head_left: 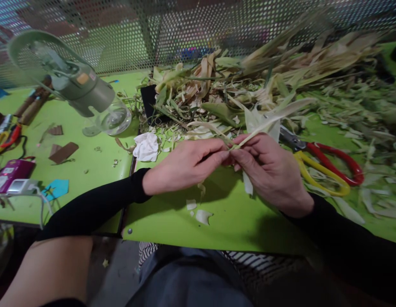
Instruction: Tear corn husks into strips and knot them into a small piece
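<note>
My left hand [185,164] and my right hand [270,170] meet above the green table [172,221], both in black sleeves. Each pinches the same pale husk strip [271,117], which rises up and to the right from my fingertips. A short pale end of husk hangs below my right hand. Small husk scraps [202,216] lie on the table under my hands.
A big heap of dried husks and leaves [249,72] fills the back right. Red and yellow scissors [326,168] lie right of my right hand. A crumpled white tissue [146,146], a small green fan [70,76], a glass [116,119] and a purple device [12,172] stand left.
</note>
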Available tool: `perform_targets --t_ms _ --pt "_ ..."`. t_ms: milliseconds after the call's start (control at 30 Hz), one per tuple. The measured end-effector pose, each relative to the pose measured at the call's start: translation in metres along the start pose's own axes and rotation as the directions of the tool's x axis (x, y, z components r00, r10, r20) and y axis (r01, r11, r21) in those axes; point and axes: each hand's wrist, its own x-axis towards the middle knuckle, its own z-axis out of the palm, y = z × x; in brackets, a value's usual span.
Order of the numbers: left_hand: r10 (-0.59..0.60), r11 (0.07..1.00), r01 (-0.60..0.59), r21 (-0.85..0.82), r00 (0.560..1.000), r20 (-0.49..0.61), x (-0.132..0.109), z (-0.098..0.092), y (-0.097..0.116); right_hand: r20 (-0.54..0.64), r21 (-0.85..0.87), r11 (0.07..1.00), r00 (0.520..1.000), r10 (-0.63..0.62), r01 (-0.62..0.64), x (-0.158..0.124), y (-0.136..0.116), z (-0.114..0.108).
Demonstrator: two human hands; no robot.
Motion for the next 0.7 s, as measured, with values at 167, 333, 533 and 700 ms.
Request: perform_targets --t_ms 167,333,533,700 --pt "-0.007 0.994 0.013 -0.111 0.998 0.060 0.000 0.002 0.001 0.046 0.134 0.990 0.998 0.037 -0.043 0.004 -0.002 -0.003" --pt "-0.070 0.956 0.056 -0.289 0.997 -0.039 0.000 0.001 0.001 0.171 0.209 0.973 0.983 0.065 -0.100 0.008 -0.007 -0.009" --pt "-0.129 0.838 0.069 -0.542 0.989 -0.073 0.003 0.005 -0.005 0.273 0.103 0.991 0.961 0.049 -0.080 0.007 -0.012 -0.011" --pt "-0.203 0.761 0.159 -0.629 0.979 0.002 0.006 0.006 -0.004 0.317 0.206 0.958 0.940 0.127 -0.199 0.007 -0.011 -0.009"
